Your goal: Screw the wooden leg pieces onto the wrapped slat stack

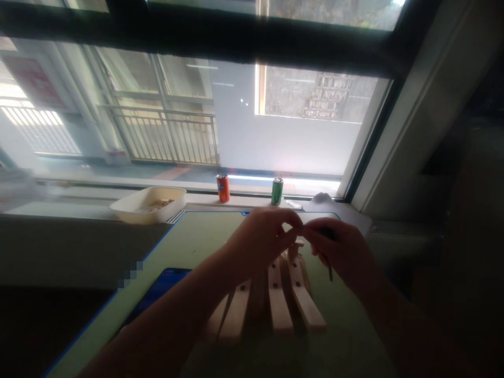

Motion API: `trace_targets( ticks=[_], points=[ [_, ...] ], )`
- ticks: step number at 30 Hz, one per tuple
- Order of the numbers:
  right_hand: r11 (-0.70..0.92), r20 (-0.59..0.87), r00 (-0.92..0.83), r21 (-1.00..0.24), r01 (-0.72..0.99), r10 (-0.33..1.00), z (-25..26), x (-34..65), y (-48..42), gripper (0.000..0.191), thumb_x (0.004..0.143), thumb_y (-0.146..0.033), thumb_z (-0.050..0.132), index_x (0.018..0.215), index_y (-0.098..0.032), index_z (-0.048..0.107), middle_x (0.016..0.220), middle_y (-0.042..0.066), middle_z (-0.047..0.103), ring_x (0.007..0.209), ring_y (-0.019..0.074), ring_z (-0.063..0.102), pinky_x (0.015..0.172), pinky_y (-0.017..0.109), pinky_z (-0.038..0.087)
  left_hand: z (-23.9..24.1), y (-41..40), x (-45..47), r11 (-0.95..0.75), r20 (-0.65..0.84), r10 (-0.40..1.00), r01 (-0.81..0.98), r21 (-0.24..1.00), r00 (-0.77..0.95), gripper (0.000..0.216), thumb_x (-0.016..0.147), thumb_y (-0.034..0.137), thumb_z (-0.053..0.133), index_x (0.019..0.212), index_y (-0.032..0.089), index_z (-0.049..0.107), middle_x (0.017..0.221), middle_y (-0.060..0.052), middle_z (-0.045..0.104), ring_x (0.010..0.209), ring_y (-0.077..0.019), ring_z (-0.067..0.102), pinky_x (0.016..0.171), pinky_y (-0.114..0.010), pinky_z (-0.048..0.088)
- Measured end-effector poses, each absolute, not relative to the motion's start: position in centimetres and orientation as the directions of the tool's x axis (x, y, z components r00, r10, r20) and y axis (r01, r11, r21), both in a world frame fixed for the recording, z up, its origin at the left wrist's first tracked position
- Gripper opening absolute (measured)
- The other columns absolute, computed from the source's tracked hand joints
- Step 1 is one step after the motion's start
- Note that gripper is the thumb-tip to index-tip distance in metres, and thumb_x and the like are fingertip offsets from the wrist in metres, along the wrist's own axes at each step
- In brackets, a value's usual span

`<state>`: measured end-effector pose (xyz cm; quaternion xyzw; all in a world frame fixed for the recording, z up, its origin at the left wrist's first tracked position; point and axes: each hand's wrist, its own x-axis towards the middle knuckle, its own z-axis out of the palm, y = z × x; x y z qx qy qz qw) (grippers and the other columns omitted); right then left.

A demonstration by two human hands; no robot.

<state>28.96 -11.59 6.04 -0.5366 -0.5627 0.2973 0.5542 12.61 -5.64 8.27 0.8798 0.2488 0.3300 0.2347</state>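
Above several pale wooden pieces, my left hand (264, 233) is closed in a pinch, thumb and forefinger meeting the fingertips of my right hand (339, 245). Whatever lies between the fingertips is too small and dark to name. A thin dark rod (331, 273) sticks out below my right hand, which is curled around it. Directly under the hands, wooden strips (280, 310) with dark round holes or screw heads fan toward me. Another strip (309, 310) lies at the right, and a further one (235, 317) at the left. Their far ends are partly hidden by my left hand.
The pieces rest on a light green table (197, 236) with a blue edge. A dark blue flat device (161, 286) lies left, partly under my forearm. Along the windowsill stand a cream basin (129, 211), an orange can (223, 190) and a green can (277, 192).
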Motion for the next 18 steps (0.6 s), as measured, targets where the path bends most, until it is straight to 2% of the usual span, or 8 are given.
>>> trace_targets(
  ticks=[7,9,11,13,15,18],
  points=[
    [0.259,0.300,0.235,-0.947,0.189,0.925,4.2,29.6,-10.3,0.021,0.068,-0.035,0.068,0.075,-0.016,0.063,0.039,-0.008,0.044,0.032,0.0048,0.035,0.031,0.018,0.025,7.5,-5.5,12.9,-0.807,0.428,0.548,0.321,0.495,0.719,0.017,0.081,0.025,0.054,0.096,0.020,0.062,0.080,-0.001,0.063,0.063,-0.0087,0.058,0.055,-0.019,0.045],
    [0.258,0.309,0.242,-0.940,0.222,0.920,3.7,30.1,-10.4,0.022,0.070,-0.037,0.066,0.075,-0.016,0.062,0.039,-0.007,0.044,0.033,0.0051,0.035,0.031,0.018,0.025,7.4,-5.4,12.9,-0.805,0.396,0.552,0.345,0.483,0.734,0.019,0.081,0.026,0.053,0.097,0.020,0.062,0.079,-0.001,0.063,0.065,-0.0097,0.058,0.057,-0.020,0.044],
    [0.247,0.334,0.232,-0.909,0.336,0.913,3.5,30.8,-10.7,0.022,0.072,-0.038,0.063,0.078,-0.017,0.063,0.044,-0.005,0.049,0.036,0.0063,0.040,0.034,0.019,0.030,7.3,-5.2,12.7,-0.799,0.365,0.555,0.355,0.486,0.748,0.018,0.081,0.027,0.052,0.094,0.019,0.061,0.078,0.000,0.063,0.064,-0.0097,0.058,0.057,-0.020,0.044],
    [0.242,0.412,0.228,-0.813,0.530,0.882,3.5,31.5,-11.2,0.020,0.073,-0.036,0.061,0.080,-0.017,0.065,0.054,-0.001,0.058,0.046,0.0093,0.050,0.043,0.022,0.038,7.2,-5.0,12.6,-0.799,0.330,0.546,0.361,0.481,0.770,0.017,0.081,0.029,0.052,0.090,0.018,0.061,0.077,0.000,0.063,0.062,-0.0090,0.056,0.055,-0.019,0.042],
    [0.249,0.546,0.205,-0.643,0.724,0.812,3.5,32.0,-11.5,0.015,0.073,-0.031,0.060,0.080,-0.019,0.067,0.067,0.001,0.064,0.059,0.0130,0.057,0.055,0.025,0.043,7.1,-4.8,12.6,-0.814,0.287,0.520,0.364,0.453,0.805,0.017,0.080,0.030,0.053,0.086,0.017,0.062,0.074,0.000,0.062,0.058,-0.0082,0.054,0.052,-0.019,0.039],
    [0.322,0.636,0.031,-0.431,0.843,0.771,3.4,32.4,-11.7,0.012,0.074,-0.024,0.058,0.079,-0.019,0.068,0.072,0.001,0.066,0.065,0.0141,0.058,0.063,0.027,0.044,6.8,-4.7,12.8,-0.820,0.210,0.467,0.331,0.468,0.859,0.015,0.076,0.025,0.056,0.086,0.016,0.062,0.072,0.001,0.062,0.057,-0.0074,0.054,0.054,-0.018,0.040]
  ],
)
